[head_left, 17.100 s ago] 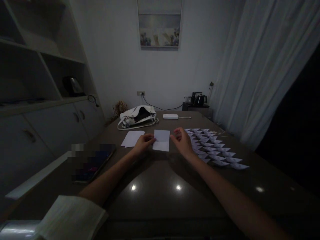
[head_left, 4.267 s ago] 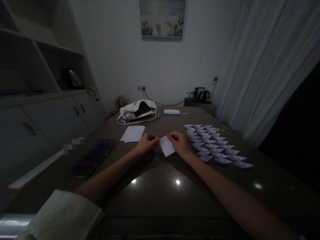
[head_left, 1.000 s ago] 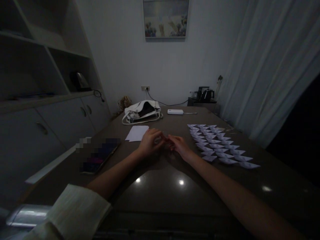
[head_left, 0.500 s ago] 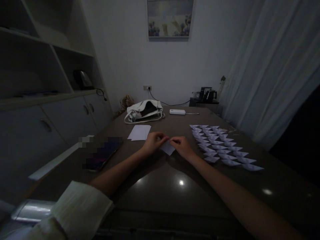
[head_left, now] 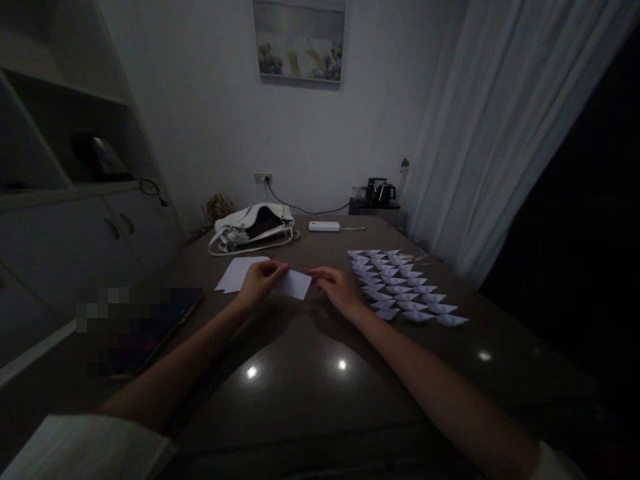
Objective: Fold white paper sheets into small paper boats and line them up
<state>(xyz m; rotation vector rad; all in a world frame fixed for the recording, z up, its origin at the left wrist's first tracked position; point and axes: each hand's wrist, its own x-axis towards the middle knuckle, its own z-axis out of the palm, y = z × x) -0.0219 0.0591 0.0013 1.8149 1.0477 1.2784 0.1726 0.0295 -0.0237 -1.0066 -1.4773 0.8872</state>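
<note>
A small white piece of paper (head_left: 295, 284) is held just above the table, flat face toward me. My left hand (head_left: 261, 281) pinches its left end between thumb and fingers. At the upper right corner are the fingertips of my right hand (head_left: 337, 289), closed lightly on the edge. Left of the paper, partly behind my left hand, lies a stack of white paper sheets (head_left: 236, 272). To the right of my right hand, several folded paper boats (head_left: 400, 289) stand in rows.
A white handbag (head_left: 255, 225) sits at the far left of the dark table (head_left: 300, 393). A white device (head_left: 324, 227) with a short cable lies at the back. At left is a dark, pixelated flat object (head_left: 150, 333). A curtain (head_left: 450, 147) hangs at right.
My view has turned right, so things appear further left. The paper, earlier pointing a corner down between both pinching hands, now shows as a wider rectangle, and my hands are slightly further apart.
</note>
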